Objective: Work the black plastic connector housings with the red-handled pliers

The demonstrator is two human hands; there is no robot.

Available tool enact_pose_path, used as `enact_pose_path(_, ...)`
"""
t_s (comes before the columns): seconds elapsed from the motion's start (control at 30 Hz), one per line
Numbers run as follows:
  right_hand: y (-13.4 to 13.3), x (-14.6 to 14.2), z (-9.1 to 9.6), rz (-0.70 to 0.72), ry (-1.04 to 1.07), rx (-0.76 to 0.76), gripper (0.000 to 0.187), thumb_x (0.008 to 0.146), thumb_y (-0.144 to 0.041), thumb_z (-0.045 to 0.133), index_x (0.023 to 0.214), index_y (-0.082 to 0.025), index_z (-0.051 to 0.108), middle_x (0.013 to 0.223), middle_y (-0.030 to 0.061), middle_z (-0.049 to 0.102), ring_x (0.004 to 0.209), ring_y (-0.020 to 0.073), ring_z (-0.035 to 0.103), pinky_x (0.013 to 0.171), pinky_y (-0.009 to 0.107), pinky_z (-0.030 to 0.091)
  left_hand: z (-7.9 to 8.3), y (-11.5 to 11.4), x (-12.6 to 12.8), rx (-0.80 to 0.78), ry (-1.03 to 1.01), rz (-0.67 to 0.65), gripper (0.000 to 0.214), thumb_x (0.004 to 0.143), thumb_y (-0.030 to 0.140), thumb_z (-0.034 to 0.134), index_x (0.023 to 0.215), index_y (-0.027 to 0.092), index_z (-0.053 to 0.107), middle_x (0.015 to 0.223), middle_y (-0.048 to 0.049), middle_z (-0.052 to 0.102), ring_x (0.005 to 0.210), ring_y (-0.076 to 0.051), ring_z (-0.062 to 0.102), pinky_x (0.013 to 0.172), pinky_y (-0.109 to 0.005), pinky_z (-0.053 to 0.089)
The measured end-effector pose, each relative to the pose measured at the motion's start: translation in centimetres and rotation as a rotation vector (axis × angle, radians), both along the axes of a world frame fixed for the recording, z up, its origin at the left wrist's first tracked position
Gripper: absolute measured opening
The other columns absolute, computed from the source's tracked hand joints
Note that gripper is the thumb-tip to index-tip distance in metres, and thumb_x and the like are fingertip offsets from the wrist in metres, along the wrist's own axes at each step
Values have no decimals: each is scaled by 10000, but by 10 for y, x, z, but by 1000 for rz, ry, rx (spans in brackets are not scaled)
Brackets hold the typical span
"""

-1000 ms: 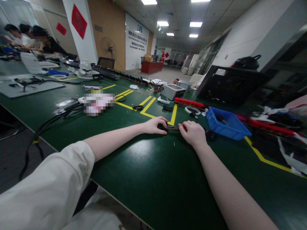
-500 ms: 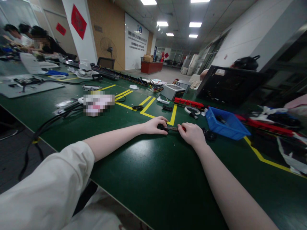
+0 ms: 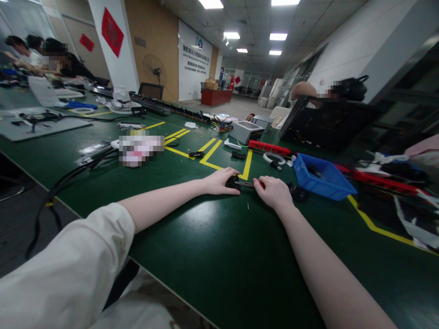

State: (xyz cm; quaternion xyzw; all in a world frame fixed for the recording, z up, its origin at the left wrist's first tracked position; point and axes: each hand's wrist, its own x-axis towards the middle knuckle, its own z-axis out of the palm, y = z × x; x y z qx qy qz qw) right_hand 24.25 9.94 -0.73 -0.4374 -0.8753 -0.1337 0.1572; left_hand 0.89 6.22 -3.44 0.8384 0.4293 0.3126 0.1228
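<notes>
My left hand is curled around a small black coiled cable just above the green table. Its fingers cover part of the coil. My right hand is closed on pliers with red handles, whose metal jaws point left and meet the black coil. Whether the jaws are clamped on a strand is too small to tell. A thin white sliver lies on the table below the pliers. Beside my right hand sits another black cable bundle.
A blue bin stands right of my right hand. Beyond are a white cable coil, a red strip, a grey power supply and a large black case. Thick black cables hang over the left edge. Other people sit far left.
Both hands keep their places, with only a slight shift at the black coil. Behind the black case on the right, a person has come further into view.
</notes>
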Motion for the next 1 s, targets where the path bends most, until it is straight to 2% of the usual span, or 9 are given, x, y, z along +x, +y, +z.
enact_pose_path(0.1,0,0,0,1,4,-2,424,967,-428,341,665,-209,542,730,65,650,685,180,558,667,319,326,1,-2,2,8,81,55,647,811,511,710,1293,123,520,1213,-159,605,1124,-294,596,968,-420,470)
enact_pose_path(0.27,1,0,0,7,20,12,417,970,-429,337,670,-209,523,734,69,645,708,185,558,682,322,321,6,-8,3,22,155,66,598,885,543,611,1290,111,525,1210,-156,597,1116,-287,585,971,-406,458)
enact_pose_path(0.53,2,1,-2,26,73,42,408,981,-436,316,751,-201,558,775,77,648,770,201,563,701,326,317,11,-14,3,19,177,67,525,962,572,454,1303,185,552,1187,-115,566,1096,-250,567,985,-383,448)
enact_pose_path(0.67,3,3,-2,67,76,44,390,969,-483,355,805,-204,572,814,66,649,801,204,556,701,323,316,12,-15,3,42,147,85,505,945,590,479,1262,214,591,1166,-102,554,1089,-246,561,976,-382,456)
enact_pose_path(1.0,4,4,-3,145,72,50,490,921,-634,381,713,-212,517,787,71,602,778,208,503,684,327,318,11,-16,4,106,71,100,499,872,583,603,1212,217,607,1152,-92,530,1067,-249,570,959,-401,486)
